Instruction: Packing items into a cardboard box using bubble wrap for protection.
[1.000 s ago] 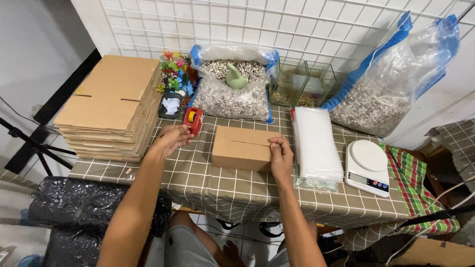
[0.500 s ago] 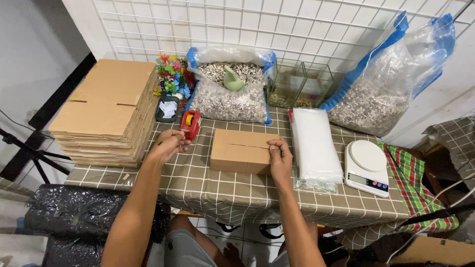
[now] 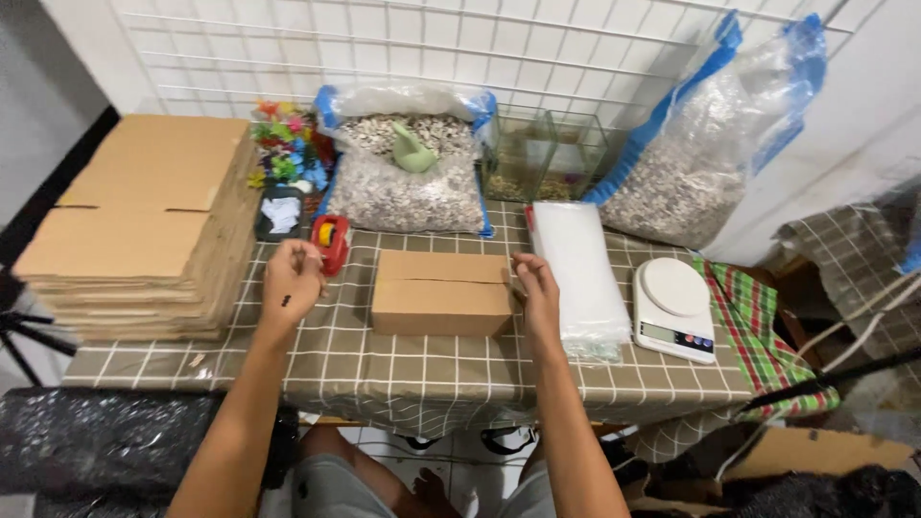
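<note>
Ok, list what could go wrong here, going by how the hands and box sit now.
The right hand only touches the small cardboard box at its right end, so the box could slide toward the table edge. The left hand is raised beside the red tape dispenser and might knock it. The stack of clear bags next to the box could be pushed off.

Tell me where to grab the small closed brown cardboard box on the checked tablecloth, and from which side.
Grip the small closed brown cardboard box by its two short ends, coming from above. It lies flat and its long sides look too wide for one hand; the right hand already touches the right end.
</note>
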